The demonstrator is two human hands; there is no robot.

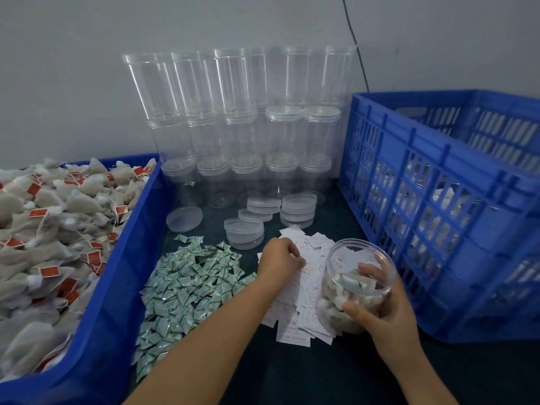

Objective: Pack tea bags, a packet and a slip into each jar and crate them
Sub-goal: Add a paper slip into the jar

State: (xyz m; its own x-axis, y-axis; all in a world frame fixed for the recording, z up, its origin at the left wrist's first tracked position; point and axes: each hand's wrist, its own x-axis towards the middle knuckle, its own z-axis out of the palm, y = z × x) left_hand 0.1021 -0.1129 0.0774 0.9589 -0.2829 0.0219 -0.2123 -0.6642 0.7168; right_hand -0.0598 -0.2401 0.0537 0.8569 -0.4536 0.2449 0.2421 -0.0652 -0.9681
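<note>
Right hand (380, 302) wraps the clear plastic jar (355, 285) of tea bags, tilted; keep it steady. Left hand (280, 258) pinches at the white paper slips (298, 299); separate just one.

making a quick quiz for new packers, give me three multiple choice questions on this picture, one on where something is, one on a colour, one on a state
1. Where is the pile of paper slips?
A. inside the slatted crate
B. on the table between the green-and-white packets and the held jar
C. on top of the stacked jars

2. What colour are the tags on the tea bags?
A. red-orange
B. yellow
C. black

3. What state is the jar in the right hand?
A. empty with a lid on
B. lying flat and empty
C. open on top, holding tea bags and a packet

Answers:
1 B: the slips lie beside the packets, under the left hand.
2 A: the tags show red-orange against the pale bags.
3 C: no lid on it, white bags and a green-printed packet show inside.
</note>
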